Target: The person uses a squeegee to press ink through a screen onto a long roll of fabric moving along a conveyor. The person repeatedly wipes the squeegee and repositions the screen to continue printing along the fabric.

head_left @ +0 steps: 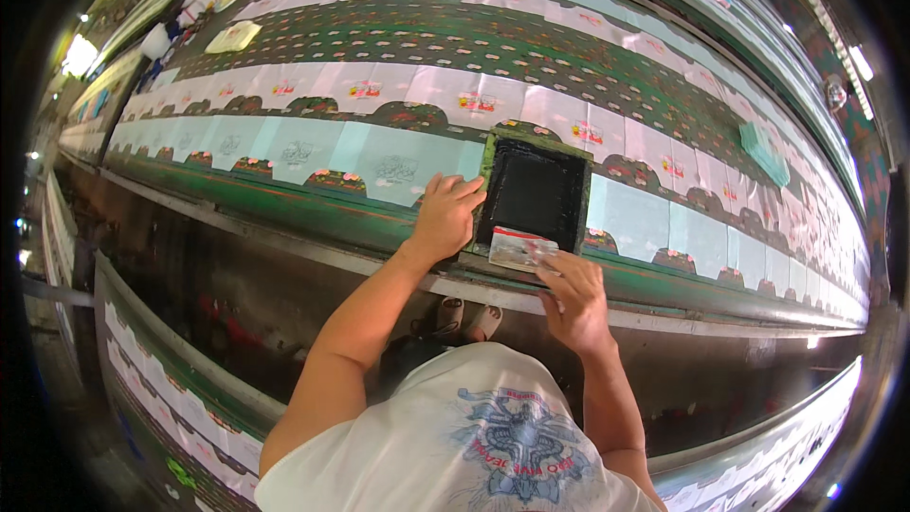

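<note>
A green-edged screen printing frame (585, 192) with a dark mesh (536, 188) lies over the row of pale blue cloth pieces nearest me. My left hand (447, 216) grips the frame's left side, its fingers bent against the edge. At the near end of the frame, my right hand (576, 296) is closed on a squeegee (517, 248), a flat pale block with a red strip along its upper edge. The squeegee's right end is covered by my fingers. Left of the frame, a pale blue piece (389, 171) carries a dark line print.
Pink cloth pieces (445, 85) with coloured prints form a row behind the blue ones. A folded yellowish cloth (232, 36) lies far left; a pale green stack (764, 154) sits at the right. A metal rail (284, 239) edges the long table. Another table (180, 393) stands behind me.
</note>
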`<state>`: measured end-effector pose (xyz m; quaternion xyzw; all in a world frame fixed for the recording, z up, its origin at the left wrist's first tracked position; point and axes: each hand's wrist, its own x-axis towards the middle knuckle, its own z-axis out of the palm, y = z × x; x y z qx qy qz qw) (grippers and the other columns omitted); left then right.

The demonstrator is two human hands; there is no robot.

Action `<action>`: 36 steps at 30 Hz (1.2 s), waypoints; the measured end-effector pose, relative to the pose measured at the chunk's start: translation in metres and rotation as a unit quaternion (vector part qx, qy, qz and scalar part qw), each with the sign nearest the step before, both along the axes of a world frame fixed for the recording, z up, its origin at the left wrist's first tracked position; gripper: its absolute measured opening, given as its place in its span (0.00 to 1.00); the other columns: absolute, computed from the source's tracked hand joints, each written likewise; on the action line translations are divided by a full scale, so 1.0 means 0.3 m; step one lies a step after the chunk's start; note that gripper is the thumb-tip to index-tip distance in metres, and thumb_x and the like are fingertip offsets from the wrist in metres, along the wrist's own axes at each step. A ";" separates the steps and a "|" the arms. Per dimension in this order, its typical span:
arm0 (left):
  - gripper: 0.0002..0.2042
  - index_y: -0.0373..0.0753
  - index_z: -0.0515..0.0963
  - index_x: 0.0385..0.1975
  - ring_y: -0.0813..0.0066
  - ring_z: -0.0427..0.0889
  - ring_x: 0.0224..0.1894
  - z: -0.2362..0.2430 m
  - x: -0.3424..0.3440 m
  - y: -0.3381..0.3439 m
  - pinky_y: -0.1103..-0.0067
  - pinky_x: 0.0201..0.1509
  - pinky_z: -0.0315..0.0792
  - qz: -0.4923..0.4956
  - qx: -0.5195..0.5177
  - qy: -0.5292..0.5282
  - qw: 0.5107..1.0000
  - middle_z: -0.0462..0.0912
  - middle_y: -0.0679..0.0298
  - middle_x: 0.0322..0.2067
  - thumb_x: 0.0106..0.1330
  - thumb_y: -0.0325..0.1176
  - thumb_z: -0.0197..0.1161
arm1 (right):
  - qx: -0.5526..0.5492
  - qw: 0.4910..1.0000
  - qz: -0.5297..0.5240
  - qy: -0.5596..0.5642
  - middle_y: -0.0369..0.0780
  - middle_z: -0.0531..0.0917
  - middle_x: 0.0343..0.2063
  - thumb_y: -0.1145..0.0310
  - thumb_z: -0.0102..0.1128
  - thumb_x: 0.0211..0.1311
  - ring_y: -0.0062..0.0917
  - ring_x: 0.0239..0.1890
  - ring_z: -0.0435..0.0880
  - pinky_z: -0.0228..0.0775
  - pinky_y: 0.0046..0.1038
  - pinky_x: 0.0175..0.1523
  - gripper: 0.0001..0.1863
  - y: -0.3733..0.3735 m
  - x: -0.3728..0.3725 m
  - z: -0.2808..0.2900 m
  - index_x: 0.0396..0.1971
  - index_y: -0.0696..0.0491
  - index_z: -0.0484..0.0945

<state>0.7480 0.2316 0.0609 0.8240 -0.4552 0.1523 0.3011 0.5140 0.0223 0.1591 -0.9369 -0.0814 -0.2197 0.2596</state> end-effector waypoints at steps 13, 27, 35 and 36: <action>0.08 0.37 0.89 0.41 0.51 0.88 0.54 -0.109 0.068 -0.058 0.60 0.57 0.83 0.053 -0.251 0.168 0.952 0.93 0.56 0.52 0.63 0.20 0.72 | -0.014 0.997 -0.065 -0.048 0.43 0.90 0.52 0.83 0.75 0.59 0.46 0.57 0.91 0.80 0.48 0.61 0.17 -0.045 -0.001 0.003 0.49 0.55 0.89; 0.07 0.36 0.89 0.38 0.55 0.89 0.38 -0.112 0.112 -0.091 0.63 0.45 0.82 0.085 -0.135 0.191 0.969 0.90 0.56 0.36 0.66 0.30 0.79 | -0.016 0.994 -0.081 -0.066 0.43 0.91 0.51 0.84 0.75 0.56 0.46 0.56 0.91 0.82 0.47 0.59 0.18 -0.009 0.041 0.008 0.48 0.55 0.89; 0.06 0.41 0.82 0.27 0.43 0.84 0.37 -0.082 0.129 -0.098 0.50 0.44 0.77 0.021 -0.119 0.090 0.989 0.84 0.52 0.31 0.63 0.31 0.72 | -0.020 0.990 -0.096 -0.100 0.46 0.93 0.47 0.85 0.73 0.57 0.46 0.52 0.91 0.82 0.46 0.58 0.14 0.022 0.042 0.002 0.44 0.59 0.91; 0.06 0.41 0.82 0.26 0.45 0.84 0.38 -0.058 0.131 -0.110 0.51 0.43 0.77 0.003 -0.100 0.054 0.993 0.84 0.54 0.30 0.64 0.31 0.71 | -0.017 0.988 -0.112 -0.107 0.46 0.93 0.47 0.85 0.72 0.58 0.46 0.51 0.91 0.82 0.46 0.58 0.14 0.017 0.036 0.006 0.44 0.59 0.91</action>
